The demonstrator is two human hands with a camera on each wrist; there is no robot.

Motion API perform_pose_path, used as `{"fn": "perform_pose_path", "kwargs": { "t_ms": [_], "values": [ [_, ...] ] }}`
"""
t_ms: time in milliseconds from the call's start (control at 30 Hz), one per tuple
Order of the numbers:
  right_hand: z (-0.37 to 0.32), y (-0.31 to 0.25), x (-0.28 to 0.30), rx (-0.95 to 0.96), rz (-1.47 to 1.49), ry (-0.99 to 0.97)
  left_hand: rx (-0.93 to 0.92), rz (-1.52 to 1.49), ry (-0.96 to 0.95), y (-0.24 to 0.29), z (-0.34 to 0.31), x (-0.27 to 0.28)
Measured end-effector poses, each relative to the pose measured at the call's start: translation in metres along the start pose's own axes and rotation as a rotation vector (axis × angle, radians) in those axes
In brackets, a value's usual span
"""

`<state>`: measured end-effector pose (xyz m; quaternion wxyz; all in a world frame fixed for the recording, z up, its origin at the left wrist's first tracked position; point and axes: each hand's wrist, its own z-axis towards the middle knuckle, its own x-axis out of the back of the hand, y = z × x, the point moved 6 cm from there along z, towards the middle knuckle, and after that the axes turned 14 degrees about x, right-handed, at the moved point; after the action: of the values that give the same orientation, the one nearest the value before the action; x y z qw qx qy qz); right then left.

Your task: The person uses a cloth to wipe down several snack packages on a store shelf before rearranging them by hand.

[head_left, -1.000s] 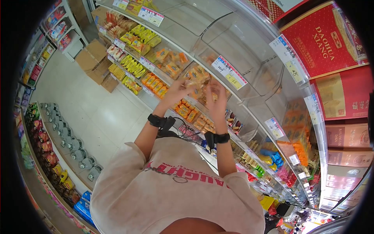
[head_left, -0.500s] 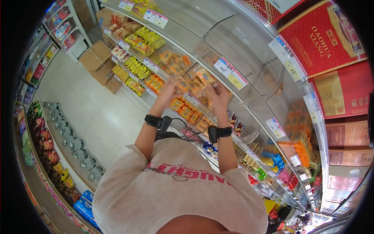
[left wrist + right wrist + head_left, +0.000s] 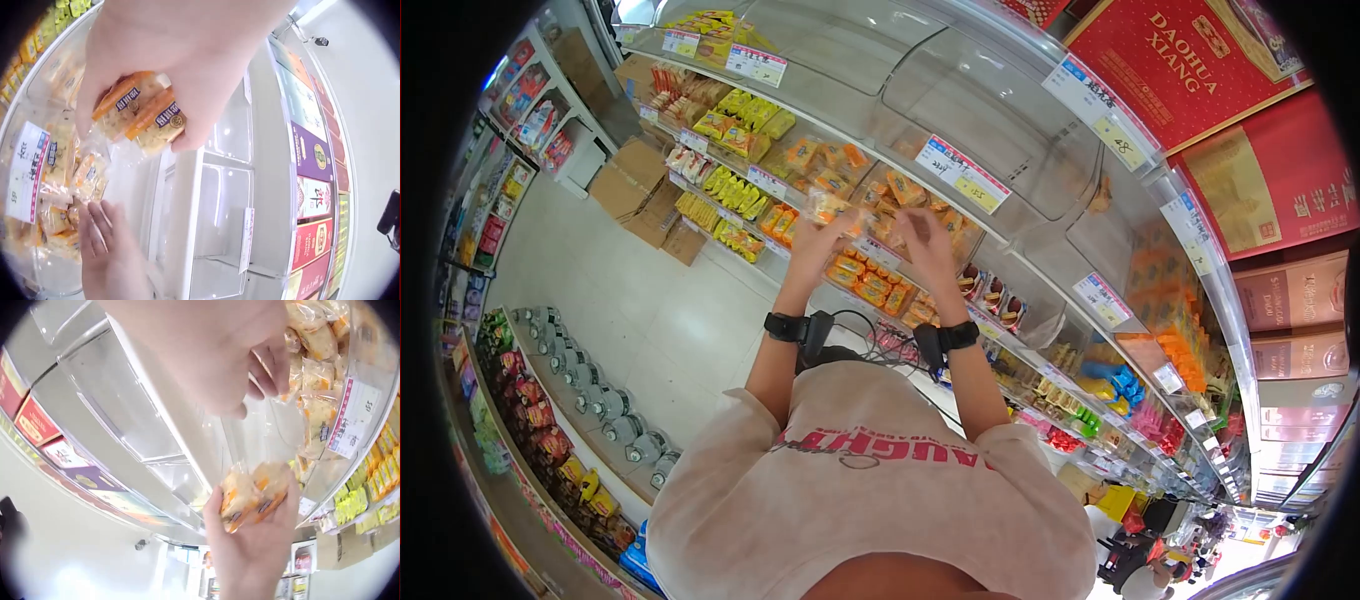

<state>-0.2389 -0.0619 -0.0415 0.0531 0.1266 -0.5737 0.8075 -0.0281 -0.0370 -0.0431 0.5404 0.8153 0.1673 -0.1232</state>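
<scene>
Two clear-wrapped snack packets (image 3: 156,122) with orange edges lie side by side in the grip of my left hand (image 3: 165,47), thumb on one side and fingers on the other. The head view shows this left hand (image 3: 810,255) at the front of the shelf bins. My right hand (image 3: 930,250) hovers at the bin to its right, its fingers bent loosely and holding nothing. Below that hand (image 3: 212,356), in the right wrist view, part of the bin floor shows beside a pile of similar packets (image 3: 317,375).
Priced shelf bins run along the front, with yellow packets (image 3: 735,190) to the left and orange ones (image 3: 870,280) on the lower tier. Red boxes (image 3: 1190,65) stand at upper right. A cardboard box (image 3: 635,190) and a row of jars (image 3: 610,405) are at the left.
My left hand has moved left from the middle bin, and the packets in it show more clearly. My right hand has lifted slightly off the pile. The head view has shifted.
</scene>
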Motion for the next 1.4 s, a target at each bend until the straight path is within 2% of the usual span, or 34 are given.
{"fn": "perform_pose_path", "kwargs": {
  "t_ms": [67, 167, 267, 367, 467, 567, 667, 800, 933, 1067, 1167, 1267, 1367, 1400],
  "values": [
    [0.008, 0.002, 0.002, 0.122, -0.297, 0.047, -0.014, -0.009, 0.099, 0.004, -0.003, 0.020],
    [0.012, 0.012, -0.018, 0.106, -0.534, -0.155, -0.032, -0.028, 0.163, 0.012, -0.010, 0.038],
    [0.008, 0.031, -0.035, 0.217, -0.767, -0.189, -0.027, 0.018, 0.170, 0.009, -0.011, 0.049],
    [0.009, 0.034, -0.026, 0.185, -0.681, -0.164, -0.017, 0.065, 0.194, 0.008, -0.012, 0.052],
    [0.006, 0.000, -0.003, 0.024, -0.444, -0.107, -0.009, 0.097, 0.158, 0.013, -0.015, 0.044],
    [-0.010, -0.014, 0.011, -0.071, 0.147, -0.028, 0.004, 0.120, 0.032, 0.012, -0.010, 0.025],
    [-0.031, -0.046, 0.022, -0.004, 0.346, -0.021, 0.034, 0.158, -0.147, 0.007, -0.004, -0.002],
    [-0.051, -0.061, 0.035, 0.095, 0.220, 0.003, 0.057, 0.222, -0.276, -0.012, 0.003, -0.042],
    [-0.067, -0.062, 0.053, -0.007, 0.361, 0.053, 0.038, 0.255, -0.436, -0.033, 0.011, -0.066],
    [-0.083, -0.073, 0.069, 0.007, 0.378, 0.091, 0.014, 0.371, -0.502, -0.052, 0.022, -0.086],
    [-0.092, -0.081, 0.079, 0.088, 0.294, 0.120, -0.043, 0.452, -0.552, -0.067, 0.032, -0.093],
    [-0.104, -0.094, 0.083, 0.147, 0.264, 0.135, -0.178, 0.594, -0.565, -0.074, 0.039, -0.098],
    [-0.117, -0.105, 0.089, 0.161, 0.295, 0.122, -0.290, 0.840, -0.721, -0.030, -0.014, -0.130],
    [-0.121, -0.110, 0.091, 0.173, 0.295, 0.117, -0.272, 0.821, -0.720, -0.017, -0.029, -0.138]
  ]
}}
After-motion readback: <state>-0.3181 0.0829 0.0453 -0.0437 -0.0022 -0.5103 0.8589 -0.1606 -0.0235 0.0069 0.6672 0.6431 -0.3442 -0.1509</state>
